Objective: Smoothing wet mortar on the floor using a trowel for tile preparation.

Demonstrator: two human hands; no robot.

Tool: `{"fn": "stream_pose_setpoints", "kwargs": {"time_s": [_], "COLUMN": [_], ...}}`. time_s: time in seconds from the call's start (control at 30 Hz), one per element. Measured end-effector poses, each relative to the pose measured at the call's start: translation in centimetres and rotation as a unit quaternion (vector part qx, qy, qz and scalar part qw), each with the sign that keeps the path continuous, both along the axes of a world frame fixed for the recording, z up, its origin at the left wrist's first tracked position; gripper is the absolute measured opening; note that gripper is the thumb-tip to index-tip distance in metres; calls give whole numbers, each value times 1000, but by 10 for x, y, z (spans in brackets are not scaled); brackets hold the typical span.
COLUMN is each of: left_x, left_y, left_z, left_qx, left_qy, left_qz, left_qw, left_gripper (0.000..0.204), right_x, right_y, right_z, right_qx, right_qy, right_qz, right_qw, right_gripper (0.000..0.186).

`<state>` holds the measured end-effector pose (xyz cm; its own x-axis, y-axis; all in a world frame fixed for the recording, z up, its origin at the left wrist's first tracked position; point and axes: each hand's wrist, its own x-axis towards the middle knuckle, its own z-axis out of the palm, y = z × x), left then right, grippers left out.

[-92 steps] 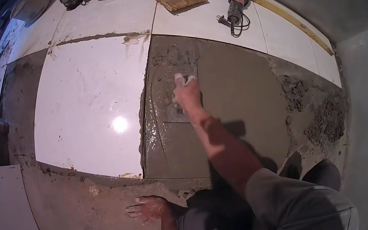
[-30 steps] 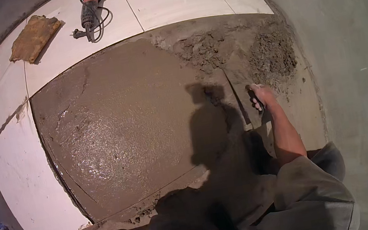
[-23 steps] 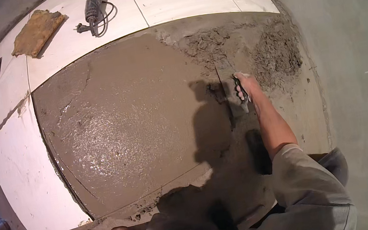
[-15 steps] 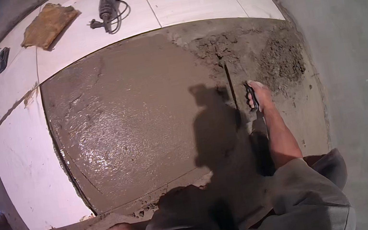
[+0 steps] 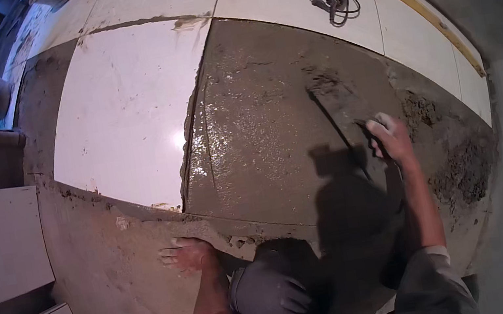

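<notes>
One bare hand, the right hand (image 5: 391, 137), curls its fingers around the dark handle of a trowel (image 5: 368, 132). The trowel lies to the left of the knuckles, its blade running beyond the grip toward the upper left, over the wet mortar bed (image 5: 254, 130). Rough mortar shows near the blade's far end. The left hand (image 5: 189, 255), fingers somewhat spread, rests on the floor (image 5: 113, 246), well apart from the trowel and below the large white tile (image 5: 124, 112).
</notes>
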<state>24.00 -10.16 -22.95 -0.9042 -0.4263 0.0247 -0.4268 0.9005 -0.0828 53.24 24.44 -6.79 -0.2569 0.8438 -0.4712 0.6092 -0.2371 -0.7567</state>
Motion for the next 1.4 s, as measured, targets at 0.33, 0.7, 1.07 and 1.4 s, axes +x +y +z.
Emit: {"fn": "stream_pose_setpoints", "kwargs": {"time_s": [0.33,0.7,1.07,1.4], "left_x": [2,-2,2,2], "left_y": [-4,-8,-3,-2], "left_z": [-14,-16,-15,-13], "left_qx": [25,16,13,22], "left_qy": [13,1,14,-1], "left_qz": [-25,-6,-26,-16], "left_qw": [999,1000,999,1000], "left_gripper": [65,64,65,65], "right_x": [-125,-118,-177,-198], "right_y": [20,34,60,111], "right_z": [-16,-16,-43,-45], "right_qx": [359,230,307,267], "right_qy": [-200,-157,-266,-289], "right_qz": [289,253,304,263], "right_qw": [865,927,862,881], "right_gripper": [35,46,50,53]}}
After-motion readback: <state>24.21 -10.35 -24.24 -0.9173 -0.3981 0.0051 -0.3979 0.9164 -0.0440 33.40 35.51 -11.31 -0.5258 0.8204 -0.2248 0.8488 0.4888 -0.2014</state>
